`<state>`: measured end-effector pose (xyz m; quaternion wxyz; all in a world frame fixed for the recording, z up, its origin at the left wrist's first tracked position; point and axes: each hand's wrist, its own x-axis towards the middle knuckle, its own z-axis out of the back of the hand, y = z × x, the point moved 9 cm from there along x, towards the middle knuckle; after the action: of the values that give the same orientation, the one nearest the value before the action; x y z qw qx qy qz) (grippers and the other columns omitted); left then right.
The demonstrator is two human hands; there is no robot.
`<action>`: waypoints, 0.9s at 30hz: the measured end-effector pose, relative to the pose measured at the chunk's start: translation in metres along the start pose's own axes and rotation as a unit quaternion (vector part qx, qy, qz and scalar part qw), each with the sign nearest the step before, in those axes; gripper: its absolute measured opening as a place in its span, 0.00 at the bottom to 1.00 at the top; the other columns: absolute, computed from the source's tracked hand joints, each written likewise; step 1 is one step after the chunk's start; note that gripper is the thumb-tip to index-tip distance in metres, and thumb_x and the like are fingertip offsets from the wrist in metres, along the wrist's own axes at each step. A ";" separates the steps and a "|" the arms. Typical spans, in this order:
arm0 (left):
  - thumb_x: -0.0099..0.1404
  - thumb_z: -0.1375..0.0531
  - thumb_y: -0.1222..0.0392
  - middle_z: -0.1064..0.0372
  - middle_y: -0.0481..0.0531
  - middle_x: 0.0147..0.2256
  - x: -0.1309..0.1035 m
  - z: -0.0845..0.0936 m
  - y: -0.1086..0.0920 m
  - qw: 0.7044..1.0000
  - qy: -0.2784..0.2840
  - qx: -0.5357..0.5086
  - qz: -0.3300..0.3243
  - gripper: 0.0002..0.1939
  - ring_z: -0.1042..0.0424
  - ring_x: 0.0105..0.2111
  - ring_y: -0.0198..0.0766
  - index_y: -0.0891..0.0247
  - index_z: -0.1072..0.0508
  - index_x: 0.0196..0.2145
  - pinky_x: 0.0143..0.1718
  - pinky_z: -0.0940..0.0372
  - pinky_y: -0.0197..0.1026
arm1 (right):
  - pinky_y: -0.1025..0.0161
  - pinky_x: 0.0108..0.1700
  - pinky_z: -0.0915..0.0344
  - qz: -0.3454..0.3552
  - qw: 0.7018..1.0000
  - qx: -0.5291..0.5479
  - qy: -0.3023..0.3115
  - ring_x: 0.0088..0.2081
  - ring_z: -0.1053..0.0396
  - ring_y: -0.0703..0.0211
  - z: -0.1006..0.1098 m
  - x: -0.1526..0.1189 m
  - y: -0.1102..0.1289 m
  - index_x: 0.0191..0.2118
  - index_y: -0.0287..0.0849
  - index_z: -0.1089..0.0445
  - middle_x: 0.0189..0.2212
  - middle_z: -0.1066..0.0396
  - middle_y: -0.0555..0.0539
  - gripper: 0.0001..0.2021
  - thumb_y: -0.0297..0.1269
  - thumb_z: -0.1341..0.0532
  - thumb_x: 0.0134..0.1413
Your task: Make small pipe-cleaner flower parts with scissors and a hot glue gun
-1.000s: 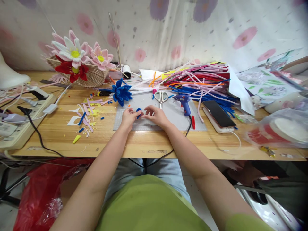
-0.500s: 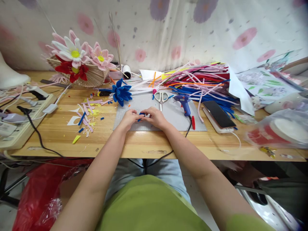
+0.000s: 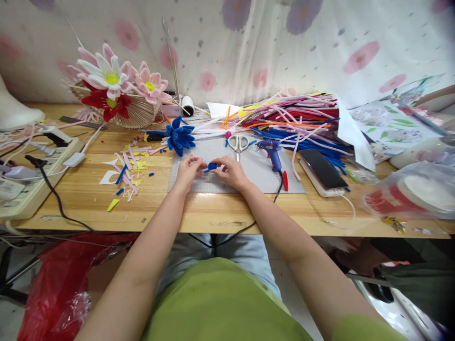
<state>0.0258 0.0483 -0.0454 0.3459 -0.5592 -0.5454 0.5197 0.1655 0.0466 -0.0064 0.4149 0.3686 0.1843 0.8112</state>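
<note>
Between my two hands, just above the grey cutting mat (image 3: 249,182), is a short blue pipe cleaner (image 3: 212,166) curled into a small coil. My right hand (image 3: 232,172) pinches it between thumb and fingers. My left hand (image 3: 190,173) is closed in a pinch at the loose tail on its left side; the fingertips partly hide that end. Behind the left hand lies a blue pipe-cleaner flower (image 3: 179,136) with pointed petals. White-handled scissors (image 3: 238,144) rest on the mat beyond my right hand. A blue glue gun (image 3: 272,152) lies to its right.
Bundled pipe cleaners (image 3: 298,113) pile up at the back. Coloured scraps (image 3: 131,173) litter the table's left side, near a power strip (image 3: 42,175). A phone (image 3: 323,168), a bagged cup (image 3: 419,192) and a red clip-like piece (image 3: 285,181) are right. Fuzzy flowers (image 3: 110,80) stand back left.
My hands have drawn slightly apart, and the blue pipe cleaner has turned so its coiled face shows. The scissors, glue gun and flower stay put.
</note>
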 end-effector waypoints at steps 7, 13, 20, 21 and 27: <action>0.55 0.39 0.52 0.45 0.41 0.12 0.008 0.018 -0.014 0.980 -0.059 0.127 -0.139 0.12 0.44 0.13 0.26 0.63 0.32 0.23 0.16 0.48 0.31 | 0.62 0.37 0.36 -0.032 0.999 0.005 -0.032 0.36 0.34 0.58 0.003 0.000 -0.010 0.41 0.43 0.28 0.33 0.28 0.45 0.12 0.42 0.38 0.51; 0.49 0.35 0.54 0.40 0.42 0.16 0.003 -0.006 -0.006 0.975 0.061 0.161 -0.139 0.12 0.39 0.17 0.29 0.63 0.32 0.27 0.20 0.44 0.32 | 0.63 0.37 0.37 -0.066 0.997 0.012 -0.048 0.35 0.34 0.60 0.005 0.000 -0.018 0.40 0.42 0.27 0.30 0.29 0.46 0.13 0.42 0.38 0.49; 0.48 0.36 0.63 0.30 0.51 0.34 -0.013 -0.017 -0.025 0.930 0.100 0.256 -0.243 0.11 0.32 0.35 0.35 0.59 0.25 0.32 0.28 0.40 0.32 | 0.66 0.34 0.39 -0.087 0.993 0.077 -0.010 0.31 0.34 0.63 -0.002 0.000 -0.023 0.37 0.41 0.27 0.31 0.27 0.48 0.11 0.41 0.37 0.48; 0.48 0.36 0.63 0.30 0.51 0.34 -0.014 -0.017 -0.027 0.927 0.106 0.260 -0.249 0.09 0.32 0.35 0.36 0.58 0.24 0.31 0.28 0.40 0.33 | 0.66 0.35 0.39 -0.087 0.992 0.087 0.000 0.31 0.33 0.63 -0.004 0.000 -0.024 0.37 0.41 0.27 0.32 0.27 0.48 0.12 0.41 0.37 0.48; 0.51 0.39 0.63 0.29 0.51 0.33 -0.022 -0.026 -0.032 0.887 0.169 0.329 -0.276 0.06 0.33 0.34 0.37 0.55 0.23 0.27 0.35 0.39 0.36 | 0.66 0.36 0.40 -0.089 0.989 0.101 0.068 0.31 0.34 0.65 -0.014 -0.002 -0.027 0.38 0.40 0.26 0.31 0.27 0.49 0.13 0.39 0.36 0.45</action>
<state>0.0456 0.0368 -0.0046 0.7264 -0.3195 -0.4087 0.4508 0.1702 0.0610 -0.0328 0.4324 0.3352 0.3251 0.7714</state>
